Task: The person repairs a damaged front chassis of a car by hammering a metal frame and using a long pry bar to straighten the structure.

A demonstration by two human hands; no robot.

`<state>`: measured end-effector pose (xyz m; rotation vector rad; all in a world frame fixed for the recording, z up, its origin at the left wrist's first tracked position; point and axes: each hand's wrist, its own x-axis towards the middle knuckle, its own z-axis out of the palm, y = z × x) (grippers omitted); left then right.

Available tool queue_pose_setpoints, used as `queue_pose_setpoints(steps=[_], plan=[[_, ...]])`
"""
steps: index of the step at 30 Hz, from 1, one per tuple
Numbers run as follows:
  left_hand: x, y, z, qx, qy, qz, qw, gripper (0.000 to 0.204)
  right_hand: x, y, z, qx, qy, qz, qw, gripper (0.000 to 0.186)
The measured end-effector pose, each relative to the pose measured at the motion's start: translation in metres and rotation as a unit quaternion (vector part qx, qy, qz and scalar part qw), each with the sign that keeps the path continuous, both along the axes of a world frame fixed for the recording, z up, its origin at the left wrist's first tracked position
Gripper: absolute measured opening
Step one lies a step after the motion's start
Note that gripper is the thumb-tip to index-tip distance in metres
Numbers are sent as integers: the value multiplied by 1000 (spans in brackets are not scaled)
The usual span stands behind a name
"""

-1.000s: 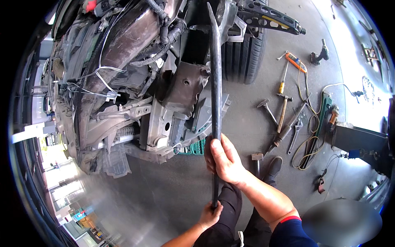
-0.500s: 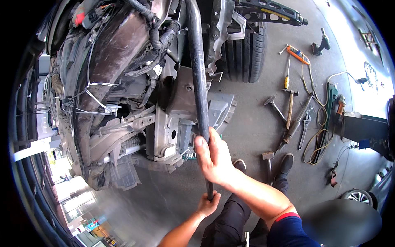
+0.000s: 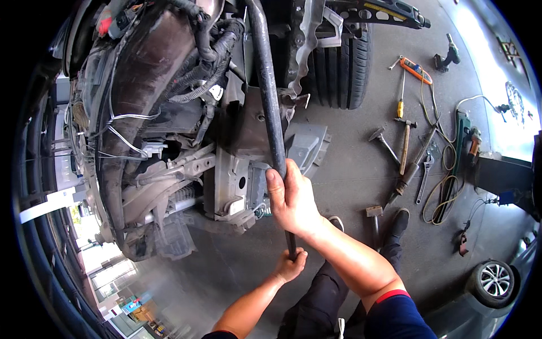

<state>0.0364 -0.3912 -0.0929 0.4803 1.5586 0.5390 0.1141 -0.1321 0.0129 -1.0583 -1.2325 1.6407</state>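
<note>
A long dark metal bar runs from the top edge down across the stripped front of a car. My right hand is wrapped round its lower part, thumb up along it. Lower down, my left hand grips the bar's near end. The bar's far end lies beyond the top of the picture. Beside and behind it are a brown metal panel, a pale bracket with a dark oval hole and a jagged-edged metal strip. I cannot tell whether the bar touches any of them.
Wiring and a frame rail fill the left. A tyre stands at the upper right. On the floor lie hammers, an adjustable wrench, a drill and a cord. A sledgehammer stands between my feet.
Both hands have risen slightly with the bar, and its upper part has shifted left. The view has also moved a little, bringing more of the wheel at the lower right into sight.
</note>
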Motion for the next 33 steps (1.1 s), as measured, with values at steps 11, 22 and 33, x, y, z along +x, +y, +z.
queue_pose_setpoints(steps=[11, 22, 33], plan=[[-4, -21, -12, -48, -64, 21, 997, 33, -7, -6, -24, -5, -37, -31, 999, 28], [0, -10, -10, 26, 45, -52, 997, 33, -9, -6, -19, 2, -18, -7, 1000, 28], [2, -41, 21, 12, 60, -57, 996, 33, 0, -24, -8, -45, 47, 11, 998, 27]])
